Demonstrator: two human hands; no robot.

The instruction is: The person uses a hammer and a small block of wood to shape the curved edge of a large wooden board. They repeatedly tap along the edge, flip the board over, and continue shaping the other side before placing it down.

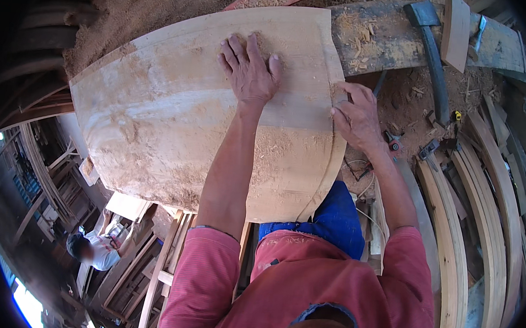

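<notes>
pale wood fills the middle of the view: a broad curved panel dusted with sawdust, its long upper edge arching from nine o'clock up to twelve and its right edge bowing down from one o'clock toward five. the left hand lies flat on the panel near twelve o'clock, fingers spread wide, palm down and holding nothing. the right hand sits at the panel's right edge near two o'clock, fingers curled narrow and pinched on that edge beside a pencilled line; whether it holds a small tool i cannot tell. beyond the top edge, at one o'clock, a rough dark bench carries wood chips, and a hatchet lies with its head on it and its handle running down toward three o'clock. bent wooden strips are stacked close along the right side from three to five o'clock, leaving little room beside the right forearm. left of the panel, from nine to seven o'clock, the view drops away to a lower floor where another person in a light shirt works among timber frames, well apart. a heap of sawdust banks against the panel's far edge at eleven o'clock.
</notes>
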